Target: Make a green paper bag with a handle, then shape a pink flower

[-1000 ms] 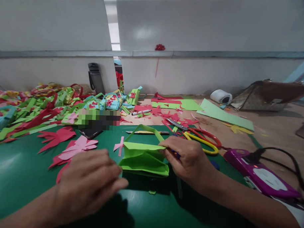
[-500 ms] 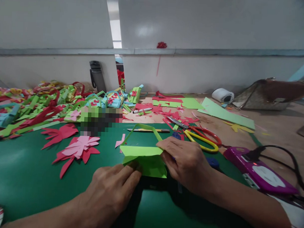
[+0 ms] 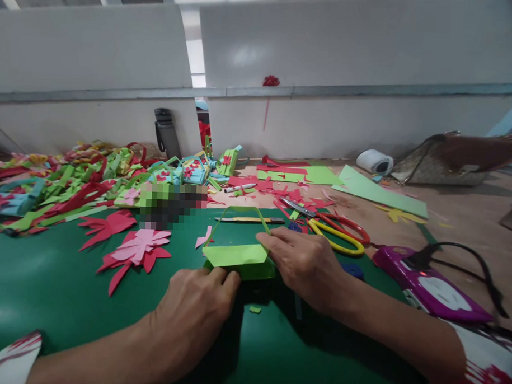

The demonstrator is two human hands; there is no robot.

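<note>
A small light-green paper bag (image 3: 237, 254) with a thin paper handle is held over the green mat (image 3: 150, 334). At its left front edge, my left hand (image 3: 204, 302) is closed on the paper, fingertips partly hidden. My right hand (image 3: 306, 261) pinches the bag's right end close to the foot of the handle. The bag's far flap faces up; its underside lies in shadow. Behind it lies a craft knife (image 3: 250, 220), its handle yellow and black. A green paper scrap (image 3: 255, 309) rests on the mat in front of the bag.
Scissors (image 3: 342, 234) with red and yellow handles and a purple power strip (image 3: 433, 288) lie to the right. Pink and red paper cutouts (image 3: 140, 247) are at left, before a heap of paper bags (image 3: 84, 180). A dark bottle (image 3: 166, 134) stands behind.
The bag's front and underside have tilted, so less of the lower face shows. My left hand has shifted slightly along the front edge, and the green scrap on the mat now shows.
</note>
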